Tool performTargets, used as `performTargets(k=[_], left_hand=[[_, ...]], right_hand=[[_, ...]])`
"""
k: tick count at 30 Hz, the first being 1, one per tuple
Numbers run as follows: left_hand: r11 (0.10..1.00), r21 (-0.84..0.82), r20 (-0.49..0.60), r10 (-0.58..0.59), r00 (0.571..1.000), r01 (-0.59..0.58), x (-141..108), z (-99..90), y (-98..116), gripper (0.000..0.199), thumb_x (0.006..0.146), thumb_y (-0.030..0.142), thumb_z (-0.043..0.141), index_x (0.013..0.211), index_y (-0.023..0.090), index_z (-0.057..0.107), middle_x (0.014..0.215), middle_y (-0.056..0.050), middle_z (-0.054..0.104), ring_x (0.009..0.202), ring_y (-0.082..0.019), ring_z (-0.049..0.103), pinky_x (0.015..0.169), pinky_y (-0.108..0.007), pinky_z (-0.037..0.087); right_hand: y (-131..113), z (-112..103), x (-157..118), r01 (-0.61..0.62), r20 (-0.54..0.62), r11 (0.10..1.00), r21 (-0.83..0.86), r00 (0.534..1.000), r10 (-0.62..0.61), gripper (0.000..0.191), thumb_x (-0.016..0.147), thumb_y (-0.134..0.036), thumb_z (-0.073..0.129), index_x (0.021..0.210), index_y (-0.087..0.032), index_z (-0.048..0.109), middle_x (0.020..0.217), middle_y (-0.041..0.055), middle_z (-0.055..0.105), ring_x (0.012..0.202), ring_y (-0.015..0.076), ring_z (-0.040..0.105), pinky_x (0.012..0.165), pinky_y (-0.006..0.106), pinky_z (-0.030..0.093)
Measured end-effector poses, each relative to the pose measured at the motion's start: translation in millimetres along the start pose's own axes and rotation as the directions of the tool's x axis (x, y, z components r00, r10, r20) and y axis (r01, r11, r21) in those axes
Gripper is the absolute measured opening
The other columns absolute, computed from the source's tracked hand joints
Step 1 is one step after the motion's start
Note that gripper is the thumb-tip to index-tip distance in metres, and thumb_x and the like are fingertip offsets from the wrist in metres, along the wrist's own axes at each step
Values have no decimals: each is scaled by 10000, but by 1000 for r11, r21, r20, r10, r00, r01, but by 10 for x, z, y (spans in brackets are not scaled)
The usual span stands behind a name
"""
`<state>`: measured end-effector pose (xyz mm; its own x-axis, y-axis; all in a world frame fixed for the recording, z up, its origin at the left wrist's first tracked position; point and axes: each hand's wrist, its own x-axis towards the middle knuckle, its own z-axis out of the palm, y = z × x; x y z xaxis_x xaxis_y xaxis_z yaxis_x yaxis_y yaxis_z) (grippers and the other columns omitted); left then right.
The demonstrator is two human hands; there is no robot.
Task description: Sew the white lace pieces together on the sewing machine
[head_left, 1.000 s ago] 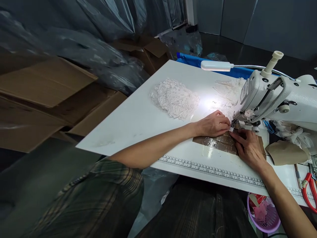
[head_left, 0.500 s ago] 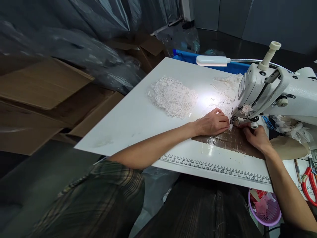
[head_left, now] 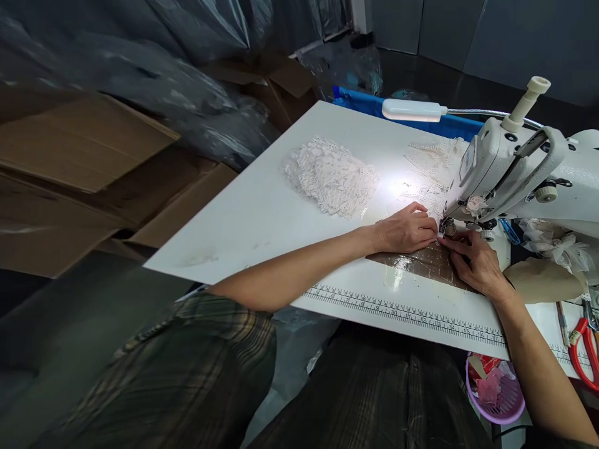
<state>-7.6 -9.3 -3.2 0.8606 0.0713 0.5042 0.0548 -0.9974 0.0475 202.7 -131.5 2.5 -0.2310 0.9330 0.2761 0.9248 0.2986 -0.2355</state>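
At the presser foot of a white sewing machine, both hands work close together on white lace. My left hand lies just left of the foot, its fingers curled and pressed down on the lace. From the right, my right hand reaches in below the foot, thumb and fingers closed at the lace edge; the fingertips are partly hidden by the machine. Under the hands is a shiny brown sheet on the white table. A pile of white lace pieces lies to the left.
A lamp lights the sewing area. Red-handled cutters lie at the right edge. A ruler strip runs along the table front. Below hangs a purple basket with scraps. Cardboard boxes stand left of the table.
My right hand has moved left and up, its fingers now by the presser foot next to my left hand. The left hand stays on the lace. The view has shifted slightly.
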Motion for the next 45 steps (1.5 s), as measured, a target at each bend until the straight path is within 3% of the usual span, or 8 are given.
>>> performTargets(k=[9, 17, 23, 28, 35, 45], left_hand=[[996, -2, 124, 89, 988, -89, 10, -75, -59, 330, 1035, 164, 396, 927, 194, 706, 1028, -69, 726, 873, -151, 634, 923, -352, 483], [996, -2, 82, 84, 993, -84, 12, -58, -55, 300, 1018, 147, 439, 861, 193, 690, 980, -55, 729, 806, -138, 622, 853, -320, 477], [999, -7, 127, 39, 991, -38, 39, -61, -43, 346, 1018, 163, 410, 800, 214, 675, 915, -30, 719, 779, -135, 614, 905, -346, 469], [995, 57, 111, 80, 991, -86, 31, -86, -17, 359, 1009, 126, 386, 843, 195, 697, 943, -49, 732, 793, -142, 633, 945, -363, 461], [998, 4, 43, 56, 997, -56, -27, -90, 2, 253, 978, 214, 469, 991, 167, 717, 1038, -76, 738, 866, -170, 667, 975, -412, 443], [999, 45, 140, 20, 990, -26, -8, -126, 6, 230, 972, 245, 482, 966, 216, 709, 1058, -46, 726, 913, -183, 649, 1057, -433, 390]], right_hand=[[-23, -21, 9, -4, 22, 1000, -17, 1000, 4, 342, 911, -241, 533, 1157, -317, 758, 1134, 88, 671, 953, 236, 615, 734, 352, 540], [1, 20, 14, -214, -11, 923, 319, 973, 229, 400, 925, -266, 457, 1241, -282, 702, 1166, 72, 710, 1073, 242, 659, 962, 427, 532], [-59, -19, 19, -114, 10, 987, 117, 994, 113, 386, 942, -281, 449, 1204, -312, 731, 1107, 71, 704, 963, 235, 648, 817, 379, 552], [-118, -44, 21, -67, 59, 995, -80, 996, 72, 373, 921, -277, 496, 1195, -353, 738, 1111, 83, 662, 908, 228, 604, 747, 354, 540], [-164, -79, 40, -62, 102, 991, -117, 992, 74, 406, 927, -259, 466, 1235, -333, 719, 1133, 92, 647, 902, 228, 594, 776, 364, 532], [-273, -102, 56, -36, 132, 975, -220, 989, 67, 430, 937, -239, 431, 1290, -272, 674, 1087, 120, 636, 872, 245, 555, 759, 371, 460]])
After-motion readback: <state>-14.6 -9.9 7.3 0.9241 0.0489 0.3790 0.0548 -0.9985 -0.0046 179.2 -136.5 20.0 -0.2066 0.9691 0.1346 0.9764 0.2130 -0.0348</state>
